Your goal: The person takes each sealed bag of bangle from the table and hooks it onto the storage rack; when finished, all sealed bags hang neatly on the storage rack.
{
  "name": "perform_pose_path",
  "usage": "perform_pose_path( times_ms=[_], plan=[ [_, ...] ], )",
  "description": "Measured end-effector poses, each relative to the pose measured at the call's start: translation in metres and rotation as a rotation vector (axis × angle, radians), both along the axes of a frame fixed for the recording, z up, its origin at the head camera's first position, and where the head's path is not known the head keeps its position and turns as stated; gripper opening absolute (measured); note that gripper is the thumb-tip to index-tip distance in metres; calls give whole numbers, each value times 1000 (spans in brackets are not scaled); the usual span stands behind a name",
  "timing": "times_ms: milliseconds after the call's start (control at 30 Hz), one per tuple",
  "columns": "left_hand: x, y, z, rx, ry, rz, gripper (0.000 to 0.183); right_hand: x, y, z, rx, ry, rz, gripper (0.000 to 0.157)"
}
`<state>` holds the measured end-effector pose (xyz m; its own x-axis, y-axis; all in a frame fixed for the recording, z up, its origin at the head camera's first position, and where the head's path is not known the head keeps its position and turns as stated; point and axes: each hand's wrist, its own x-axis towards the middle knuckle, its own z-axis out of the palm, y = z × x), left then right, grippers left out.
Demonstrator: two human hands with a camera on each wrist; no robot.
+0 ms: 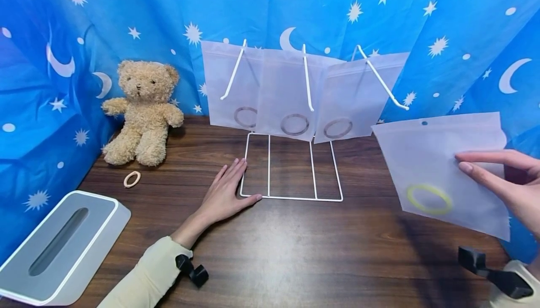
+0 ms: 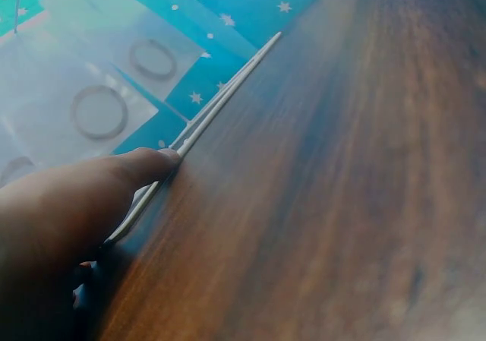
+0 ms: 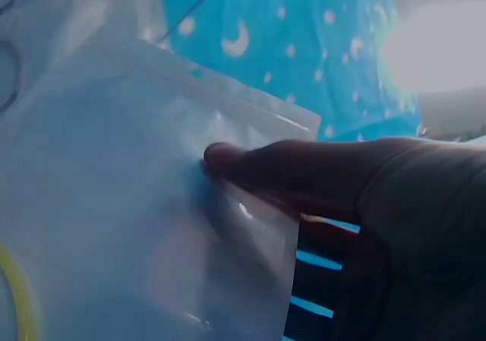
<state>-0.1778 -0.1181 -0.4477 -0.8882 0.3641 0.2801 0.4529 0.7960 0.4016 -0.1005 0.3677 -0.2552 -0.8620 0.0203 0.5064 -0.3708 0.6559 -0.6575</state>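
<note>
My right hand [image 1: 510,176] pinches the right edge of a frosted zip bag [image 1: 430,158] between thumb and fingers. Inside it lies a yellow ring [image 1: 429,199], and its top strip has a small round hole. The bag is held up to the right of a white wire display rack [image 1: 291,198]. With fingers stretched out, my left hand [image 1: 225,195] rests on the left front corner of the rack's base. Three similar bags [image 1: 287,87] hang behind the rack's slanting prongs [image 1: 306,78], each with a dark ring near its bottom. In the left wrist view the thumb [image 2: 156,162] touches the base wire.
A plush teddy bear [image 1: 145,111] sits at the back left, with a small wooden ring [image 1: 132,179] in front of it. At the left edge stands a grey-and-white tissue box [image 1: 101,247]. Blue curtain [image 1: 261,8] with stars and moons surrounds the wooden table [image 1: 295,251].
</note>
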Motion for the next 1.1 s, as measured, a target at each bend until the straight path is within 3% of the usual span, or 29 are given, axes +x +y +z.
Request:
perform_pose_path(
  times_ms=[200,433,567,633,733,867,1100],
  plan=[
    [1,0,0,-3,11,0,101,15,-31,13,30,25,52,30],
    [0,0,-1,-4,12,1,100,17,-80,17,-341,201,309,22],
    [1,0,0,-6,19,0,100,15,-119,14,-453,280,357,23],
    [1,0,0,-6,19,-2,100,13,-138,11,-565,311,413,23],
    [0,-1,-1,-6,19,-4,100,10,-164,3,-630,364,454,21],
    [0,-1,-1,-2,16,-1,99,4,-187,-9,-608,407,463,20],
    [0,-2,-2,-7,26,-4,100,-6,-204,-25,-689,432,474,22]
  ],
)
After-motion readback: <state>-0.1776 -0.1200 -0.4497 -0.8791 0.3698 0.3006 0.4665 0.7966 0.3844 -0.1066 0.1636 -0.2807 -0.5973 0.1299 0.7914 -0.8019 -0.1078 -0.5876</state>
